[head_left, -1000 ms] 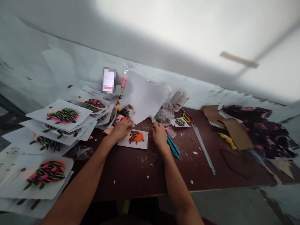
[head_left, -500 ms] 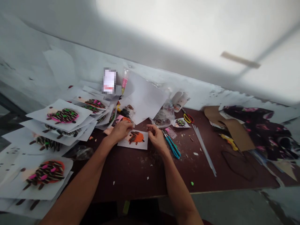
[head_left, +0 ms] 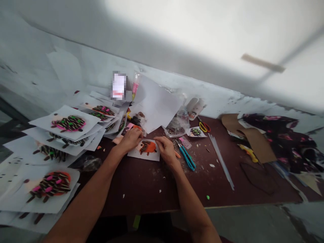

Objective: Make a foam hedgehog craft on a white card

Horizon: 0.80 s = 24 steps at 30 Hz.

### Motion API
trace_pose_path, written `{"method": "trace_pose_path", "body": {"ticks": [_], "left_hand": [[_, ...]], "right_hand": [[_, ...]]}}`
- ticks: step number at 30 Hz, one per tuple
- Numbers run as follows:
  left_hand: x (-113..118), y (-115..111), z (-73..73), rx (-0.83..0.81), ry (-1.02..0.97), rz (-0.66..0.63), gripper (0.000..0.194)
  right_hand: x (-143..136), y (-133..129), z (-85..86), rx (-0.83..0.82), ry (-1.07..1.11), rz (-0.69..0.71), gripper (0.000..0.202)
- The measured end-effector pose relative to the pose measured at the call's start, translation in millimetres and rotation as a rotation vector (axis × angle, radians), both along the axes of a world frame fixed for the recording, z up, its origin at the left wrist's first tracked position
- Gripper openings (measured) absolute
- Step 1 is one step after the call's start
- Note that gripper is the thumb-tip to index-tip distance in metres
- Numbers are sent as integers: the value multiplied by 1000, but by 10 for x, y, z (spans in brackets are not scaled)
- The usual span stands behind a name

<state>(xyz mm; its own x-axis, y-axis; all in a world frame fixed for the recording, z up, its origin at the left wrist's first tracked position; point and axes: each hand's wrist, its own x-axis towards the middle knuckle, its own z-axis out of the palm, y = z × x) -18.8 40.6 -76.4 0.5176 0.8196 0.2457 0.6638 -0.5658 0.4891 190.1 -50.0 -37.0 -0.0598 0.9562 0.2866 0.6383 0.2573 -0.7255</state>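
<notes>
A white card (head_left: 133, 154) lies flat on the table in front of me, bearing an orange hedgehog figure (head_left: 150, 147) with dark stripes on part of its body. My left hand (head_left: 131, 140) rests over the card's upper left edge, its fingers bent and close together; what they hold, if anything, is hidden. Over the card's upper right corner, my right hand (head_left: 165, 148) has thumb and fingertips pinched together. Anything between them is too small to name. Just right of that hand lie teal-handled pliers (head_left: 187, 157) and a slim orange piece (head_left: 177, 154).
Stacked hedgehog cards (head_left: 68, 125) fill the left side. A white sheet (head_left: 157, 104) leans at the back beside a clear plastic bag (head_left: 178, 123). Rightward are scissors (head_left: 204, 126), clear glue sticks (head_left: 221, 162), a yellow glue gun (head_left: 248, 152), brown cardboard (head_left: 259, 145) and dark flowered cloth (head_left: 286, 138).
My right hand has moved left, bringing its fingertips over the card's upper right corner. The orange piece beside it has come into sight. My left hand has stayed nearly in place.
</notes>
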Motion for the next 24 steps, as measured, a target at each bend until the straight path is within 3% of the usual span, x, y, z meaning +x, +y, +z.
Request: {"method": "trace_pose_path", "body": {"ticks": [4, 9, 17, 24], "left_hand": [[22, -11, 26, 18, 16, 9, 12], [53, -18, 50, 51, 8, 1, 14], [74, 6, 60, 100, -20, -2, 19], [60, -88, 152, 102, 14, 34, 20]], "right_hand": [[-11, -5, -27, -25, -45, 19, 32], [-23, -37, -18, -44, -102, -9, 15], [-14, -19, -41, -50, -236, -15, 22], [-39, -11, -63, -52, -275, -45, 20]]}}
